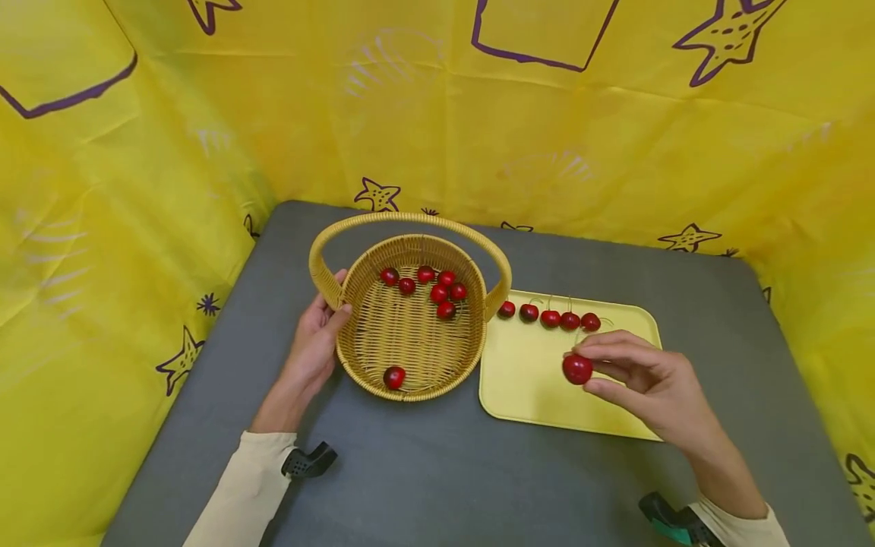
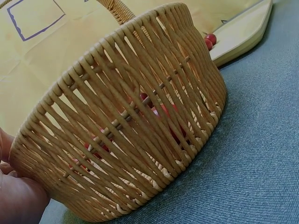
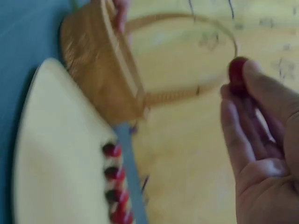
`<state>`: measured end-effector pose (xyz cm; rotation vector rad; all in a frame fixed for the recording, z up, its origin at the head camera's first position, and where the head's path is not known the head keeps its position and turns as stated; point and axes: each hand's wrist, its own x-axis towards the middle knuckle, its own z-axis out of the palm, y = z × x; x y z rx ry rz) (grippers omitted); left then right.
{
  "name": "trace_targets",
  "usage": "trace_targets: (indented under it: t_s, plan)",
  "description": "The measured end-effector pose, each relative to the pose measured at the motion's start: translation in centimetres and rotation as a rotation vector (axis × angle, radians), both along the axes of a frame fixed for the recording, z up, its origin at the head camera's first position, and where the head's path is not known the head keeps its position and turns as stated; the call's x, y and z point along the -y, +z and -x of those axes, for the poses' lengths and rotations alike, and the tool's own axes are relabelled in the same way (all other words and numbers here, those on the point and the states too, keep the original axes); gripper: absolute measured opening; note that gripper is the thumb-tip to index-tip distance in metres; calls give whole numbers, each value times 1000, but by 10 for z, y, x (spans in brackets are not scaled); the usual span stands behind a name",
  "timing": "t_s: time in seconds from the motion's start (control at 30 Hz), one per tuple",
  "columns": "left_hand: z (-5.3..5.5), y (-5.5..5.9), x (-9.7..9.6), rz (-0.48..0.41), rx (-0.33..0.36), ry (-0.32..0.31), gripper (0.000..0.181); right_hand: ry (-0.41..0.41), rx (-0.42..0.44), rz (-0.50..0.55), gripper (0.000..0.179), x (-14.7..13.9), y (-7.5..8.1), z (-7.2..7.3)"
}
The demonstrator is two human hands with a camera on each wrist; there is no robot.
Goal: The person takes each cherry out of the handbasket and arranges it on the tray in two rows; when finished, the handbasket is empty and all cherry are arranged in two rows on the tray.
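A round wicker basket (image 1: 399, 330) with a tall arched handle stands left of centre in the head view. My left hand (image 1: 316, 338) grips its left side, with the thumb over the rim. Inside lie several dark red cherries (image 1: 439, 293), most towards the back and a single one near the front. Between the thumb and fingertips of my right hand (image 1: 649, 384) a cherry (image 1: 577, 369) is pinched, held over the yellow tray (image 1: 526, 384). Along the tray's back edge several cherries (image 1: 550, 319) with stems form a row. The right wrist view is blurred but also shows the pinched cherry (image 3: 237, 72).
The grey tabletop (image 1: 437, 471) spreads around basket and tray. A yellow cloth (image 1: 424, 137) with purple starfish drawings hangs behind and at both sides. The basket's right rim and handle base overlap the tray's left edge in the head view.
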<state>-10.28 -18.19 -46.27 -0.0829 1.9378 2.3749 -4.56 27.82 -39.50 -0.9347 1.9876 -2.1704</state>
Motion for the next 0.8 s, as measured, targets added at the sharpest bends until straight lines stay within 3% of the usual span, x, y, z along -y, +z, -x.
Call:
trace_targets:
  t_s: [0.13,0.3,0.43,0.53,0.67,0.8]
  plan:
    - [-1,1,1,6,-2,-2,63,-69,77,58,41,-39,-17,-2]
    - [-1,2,0,10,6,0,63,-245,164,32,40,-69,-32,3]
    - [-2,3,1,8,6,2,64,-386,257,-100,42,-81,-42,11]
    - [-2,3,1,12,5,3,63,-416,299,-178,42,-87,-51,18]
    - [-2,4,1,13,5,3,63,-422,302,-265,42,-92,-59,27]
    - [-1,3,1,12,7,-3,64,-470,259,-461,39,-94,-61,33]
